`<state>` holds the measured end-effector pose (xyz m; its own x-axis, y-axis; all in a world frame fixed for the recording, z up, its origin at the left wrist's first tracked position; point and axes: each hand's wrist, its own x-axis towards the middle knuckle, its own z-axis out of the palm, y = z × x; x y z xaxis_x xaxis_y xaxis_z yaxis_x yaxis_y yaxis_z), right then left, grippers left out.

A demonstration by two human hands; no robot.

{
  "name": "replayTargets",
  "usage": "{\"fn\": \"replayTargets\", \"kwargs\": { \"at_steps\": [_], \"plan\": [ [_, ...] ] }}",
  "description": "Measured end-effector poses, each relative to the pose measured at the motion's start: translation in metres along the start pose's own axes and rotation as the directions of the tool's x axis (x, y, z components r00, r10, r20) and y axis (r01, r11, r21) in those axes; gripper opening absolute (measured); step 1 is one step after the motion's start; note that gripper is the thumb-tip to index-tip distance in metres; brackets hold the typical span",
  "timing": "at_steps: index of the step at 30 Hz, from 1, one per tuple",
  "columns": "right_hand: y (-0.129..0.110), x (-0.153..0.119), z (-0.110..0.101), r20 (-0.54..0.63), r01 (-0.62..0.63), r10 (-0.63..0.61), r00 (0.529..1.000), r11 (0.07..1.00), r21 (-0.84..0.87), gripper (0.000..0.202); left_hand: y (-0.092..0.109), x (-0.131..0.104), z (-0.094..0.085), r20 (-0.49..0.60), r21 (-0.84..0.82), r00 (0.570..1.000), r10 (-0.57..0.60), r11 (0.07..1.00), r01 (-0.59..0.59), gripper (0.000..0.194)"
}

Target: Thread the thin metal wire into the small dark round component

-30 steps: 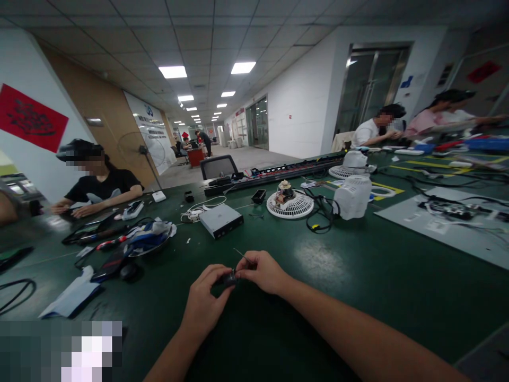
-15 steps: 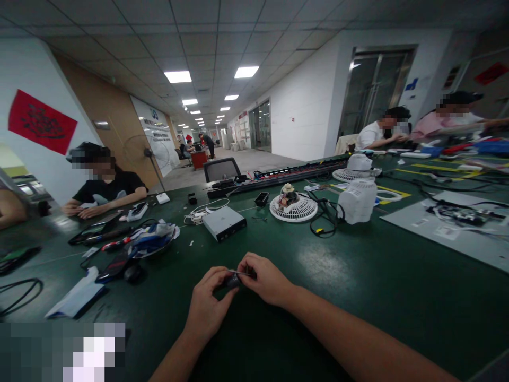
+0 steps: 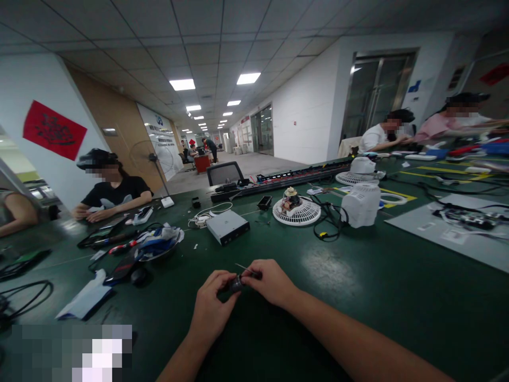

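Note:
My left hand (image 3: 210,303) is closed around a small dark cylindrical part (image 3: 237,284), whose lighter end faces my right hand. My right hand (image 3: 271,281) is pinched shut on a thin metal rod (image 3: 242,267), its free tip pointing up and to the left over the part. The fingertips of my right hand are touching or very close to the cylinder's end. Finer details of both items are too small to make out. Both hands are just above the green table (image 3: 286,339).
Beyond my hands lie a silver disc drive (image 3: 226,225), a white fan grille with a motor (image 3: 296,212) and a white plastic housing (image 3: 361,206). At left are tools and a blue cloth bundle (image 3: 161,241). A grey board (image 3: 449,239) is at right. Several people sit around.
The thin rod has tilted up, its tip now standing clear of the cylinder. More of the cylinder's end shows between my hands. The whole view has shifted slightly.

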<state>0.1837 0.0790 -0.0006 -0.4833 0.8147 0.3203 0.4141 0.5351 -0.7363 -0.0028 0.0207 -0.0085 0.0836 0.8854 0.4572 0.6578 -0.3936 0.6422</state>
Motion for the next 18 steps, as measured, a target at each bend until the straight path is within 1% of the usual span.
{"fn": "replayTargets", "kwargs": {
  "at_steps": [2,3,6,8,10,14,16,18],
  "plan": [
    [0.002,0.001,0.002,0.030,-0.061,0.058,0.998,0.994,0.092,0.012,-0.001,0.000,0.000,0.007,0.009,1.000,-0.002,1.000,0.002,0.026],
    [0.003,0.001,0.003,0.056,-0.118,0.110,0.992,0.981,0.157,0.013,-0.001,0.000,0.000,0.009,0.015,1.000,-0.003,1.000,0.003,0.026],
    [0.006,0.003,0.007,0.151,-0.321,0.287,0.946,0.890,0.324,0.016,-0.002,0.000,0.000,0.000,0.041,1.000,0.004,0.999,-0.004,0.027],
    [0.007,0.004,0.009,0.179,-0.393,0.351,0.919,0.840,0.373,0.016,-0.002,0.001,0.000,-0.006,0.065,1.000,0.022,0.998,-0.022,0.027],
    [0.008,0.005,0.011,0.181,-0.404,0.362,0.915,0.824,0.397,0.015,-0.002,0.001,0.000,-0.013,0.082,0.999,0.041,0.996,-0.040,0.028],
    [0.009,0.003,0.014,0.123,-0.366,0.346,0.930,0.846,0.389,0.015,-0.003,0.000,-0.001,-0.040,0.105,0.998,0.055,0.993,-0.050,0.029],
    [0.010,0.003,0.015,0.110,-0.371,0.356,0.928,0.854,0.366,0.016,-0.003,0.000,-0.001,-0.040,0.112,0.998,0.056,0.992,-0.051,0.029],
    [0.010,0.002,0.016,0.121,-0.397,0.378,0.918,0.853,0.340,0.015,-0.003,0.001,-0.001,-0.034,0.108,0.997,0.062,0.992,-0.058,0.029]
  ]
}}
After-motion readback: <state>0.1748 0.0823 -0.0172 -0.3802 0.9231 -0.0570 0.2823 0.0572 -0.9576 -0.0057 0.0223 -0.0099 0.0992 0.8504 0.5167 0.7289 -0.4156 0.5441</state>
